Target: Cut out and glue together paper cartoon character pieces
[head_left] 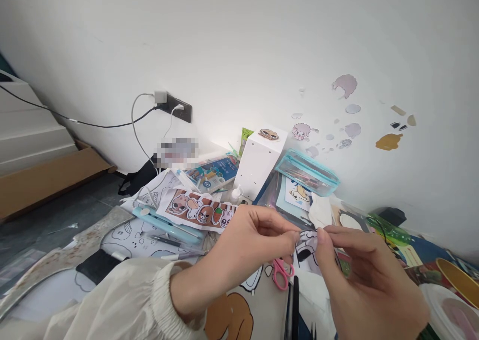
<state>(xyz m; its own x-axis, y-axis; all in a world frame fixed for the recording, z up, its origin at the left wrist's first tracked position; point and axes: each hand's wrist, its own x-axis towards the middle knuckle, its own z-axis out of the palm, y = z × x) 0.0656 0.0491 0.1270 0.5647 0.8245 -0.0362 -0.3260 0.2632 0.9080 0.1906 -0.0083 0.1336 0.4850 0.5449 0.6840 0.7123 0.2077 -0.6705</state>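
Note:
Between my two hands is a small paper cutout point(307, 253) with black outlines and pale grey-purple shading. My left hand point(254, 235) pinches its upper left edge between thumb and fingertips. My right hand point(359, 265) grips the right edge the same way, covering part of the piece. Just below my left fingertips lie pink-handled scissors point(281, 274), their blades hidden. Black tweezers point(293, 310) rest beneath the cutout, beside crumpled white tissue point(314, 295). A large drawing with an orange-brown shape point(232, 315) spreads under my left forearm.
A strip of cartoon stickers point(198, 210) and a light-blue cutter-like tool point(168, 225) lie left. Behind stand a white box point(258, 165) and a clear turquoise pencil case point(309, 173). Paper cutouts point(389, 141) stick to the wall. A round lidded tub point(449, 310) is at right.

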